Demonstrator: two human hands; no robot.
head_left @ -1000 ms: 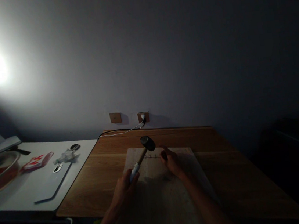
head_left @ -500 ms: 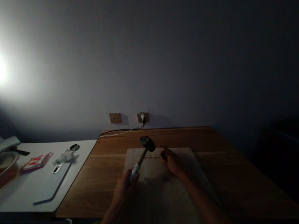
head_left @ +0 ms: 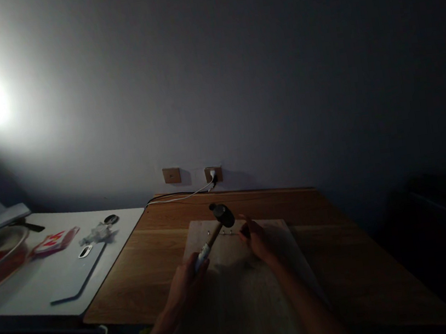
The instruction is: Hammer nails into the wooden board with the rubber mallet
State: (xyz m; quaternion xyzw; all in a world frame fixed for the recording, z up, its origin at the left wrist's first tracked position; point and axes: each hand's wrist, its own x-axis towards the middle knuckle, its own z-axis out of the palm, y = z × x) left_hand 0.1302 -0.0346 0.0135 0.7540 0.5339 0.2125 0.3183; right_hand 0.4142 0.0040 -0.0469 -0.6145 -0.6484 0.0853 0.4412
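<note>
My left hand (head_left: 189,278) is closed round the light-coloured grip of a hammer (head_left: 224,216), whose dark head hangs tilted over the far part of a pale wooden board (head_left: 241,297). Several small shiny nails (head_left: 223,233) stand in a row near the board's far edge, partly behind the hammer. At the right end of that row is my right hand (head_left: 256,240), its thumb and fingers drawn together low over the board and one finger raised. Whatever they pinch is too small and dark to make out.
The board lies on a brown wooden table (head_left: 140,289). To the left, a white table (head_left: 13,299) bears a kitchen scale (head_left: 78,276), a red and white packet (head_left: 55,241), crumpled plastic (head_left: 98,232) and a large bowl (head_left: 14,251). A white cable (head_left: 181,198) runs to a wall socket (head_left: 213,174).
The hammer head has shifted slightly right and down, closer to my right hand, and its head has turned a little. My right hand stays at nearly the same spot.
</note>
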